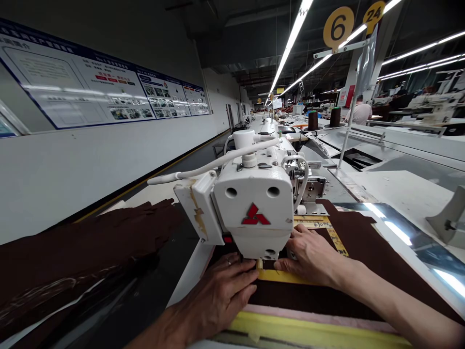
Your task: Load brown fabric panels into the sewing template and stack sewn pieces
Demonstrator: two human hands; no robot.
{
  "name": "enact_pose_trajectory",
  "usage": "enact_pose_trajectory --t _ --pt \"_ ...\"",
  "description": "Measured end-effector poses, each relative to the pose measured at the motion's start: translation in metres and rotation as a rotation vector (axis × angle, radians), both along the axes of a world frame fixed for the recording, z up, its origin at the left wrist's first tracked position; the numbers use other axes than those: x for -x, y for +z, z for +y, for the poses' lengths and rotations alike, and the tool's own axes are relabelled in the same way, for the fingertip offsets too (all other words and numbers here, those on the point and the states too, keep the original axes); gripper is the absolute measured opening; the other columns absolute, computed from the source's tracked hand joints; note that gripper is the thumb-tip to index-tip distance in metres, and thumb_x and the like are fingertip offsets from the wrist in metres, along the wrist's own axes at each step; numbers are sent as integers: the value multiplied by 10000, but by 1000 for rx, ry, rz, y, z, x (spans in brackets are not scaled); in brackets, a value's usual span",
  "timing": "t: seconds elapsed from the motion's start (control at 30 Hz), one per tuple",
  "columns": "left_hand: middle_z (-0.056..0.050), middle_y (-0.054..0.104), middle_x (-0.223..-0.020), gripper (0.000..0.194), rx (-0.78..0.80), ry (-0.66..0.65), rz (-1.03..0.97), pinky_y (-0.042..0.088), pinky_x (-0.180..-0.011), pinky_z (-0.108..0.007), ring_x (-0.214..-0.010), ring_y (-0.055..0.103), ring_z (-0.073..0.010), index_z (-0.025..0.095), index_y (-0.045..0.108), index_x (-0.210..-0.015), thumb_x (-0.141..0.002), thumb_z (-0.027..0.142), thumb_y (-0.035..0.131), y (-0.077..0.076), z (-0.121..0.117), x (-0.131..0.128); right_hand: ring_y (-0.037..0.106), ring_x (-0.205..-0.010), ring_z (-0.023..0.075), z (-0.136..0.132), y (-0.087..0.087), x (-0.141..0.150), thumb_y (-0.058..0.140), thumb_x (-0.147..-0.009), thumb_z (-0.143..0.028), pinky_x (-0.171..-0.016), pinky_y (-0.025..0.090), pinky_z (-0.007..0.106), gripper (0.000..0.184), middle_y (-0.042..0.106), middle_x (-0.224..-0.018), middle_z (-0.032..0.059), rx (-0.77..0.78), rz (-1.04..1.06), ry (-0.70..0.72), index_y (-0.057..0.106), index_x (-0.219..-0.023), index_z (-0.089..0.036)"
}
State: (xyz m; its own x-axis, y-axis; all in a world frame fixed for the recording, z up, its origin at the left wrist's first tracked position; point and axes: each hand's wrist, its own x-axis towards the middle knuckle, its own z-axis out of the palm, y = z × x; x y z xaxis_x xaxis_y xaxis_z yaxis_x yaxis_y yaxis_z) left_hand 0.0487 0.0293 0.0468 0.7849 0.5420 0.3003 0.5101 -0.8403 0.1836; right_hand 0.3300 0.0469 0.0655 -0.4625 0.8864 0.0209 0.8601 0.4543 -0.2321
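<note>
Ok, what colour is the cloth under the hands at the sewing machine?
The cloth is dark brown, seen best in the head view.

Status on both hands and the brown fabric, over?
Left hand on brown fabric. Right hand beside sewing machine head, by yellow strip. Fabric runs under head, partly hidden.

head camera | worn on head | facing forward, down | close to sewing machine [254, 206]

A dark brown cloth sheet [366, 245] lies flat beneath a boxy white sewing-machine head [254, 194]; on it rests a thin yellow angular frame [285, 276], dark-marked on its far strip.
</note>
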Motion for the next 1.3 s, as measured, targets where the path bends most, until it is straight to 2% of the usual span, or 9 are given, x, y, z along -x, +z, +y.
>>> enact_pose_trajectory --t 0.43,0.63,0.83,1.0,1.3 --pt "-78 664 -1400 371 19 3 17 455 -1171 -429 -1267 654 -237 217 658 -1377 -1020 165 572 2 -1 0 541 -1076 331 -4 0 2 605 -971 -565 -893 479 446 417 640 -1164 105 -34 12 -14 716 -1216 -246" --pt "-45 623 -1455 434 57 -25 42 404 -1208 -429 -1321 613 -223 260 602 -1435 -1012 164 593 4 -2 -2 539 -1054 332 -1 -1 -5 580 -976 -575 -885 483 454 407 629 -1172 118 -8 -5 -8 741 -1143 -241" --pt "-54 602 -1477 420 48 -23 49 412 -1200 -439 -1337 598 -232 264 597 -1442 -1032 183 558 -2 0 1 529 -1071 347 0 -2 -6 585 -962 -609 -885 491 477 483 617 -1219 119 -2 -15 -6 698 -1267 -252" --pt "-43 610 -1470 424 53 -14 59 414 -1201 -436 -1334 599 -230 269 596 -1440 -1025 182 575 1 -1 1 531 -1065 339 -1 -1 -5 592 -966 -588 -878 492 462 417 617 -1194 109 0 -10 -8 720 -1181 -254" --pt "-48 612 -1466 425 51 -30 62 401 -1209 -431 -1324 607 -225 261 599 -1437 -1023 163 575 5 -2 -1 527 -1068 339 -2 1 -5 597 -968 -593 -880 489 462 406 616 -1175 105 9 -10 -13 728 -1149 -255"
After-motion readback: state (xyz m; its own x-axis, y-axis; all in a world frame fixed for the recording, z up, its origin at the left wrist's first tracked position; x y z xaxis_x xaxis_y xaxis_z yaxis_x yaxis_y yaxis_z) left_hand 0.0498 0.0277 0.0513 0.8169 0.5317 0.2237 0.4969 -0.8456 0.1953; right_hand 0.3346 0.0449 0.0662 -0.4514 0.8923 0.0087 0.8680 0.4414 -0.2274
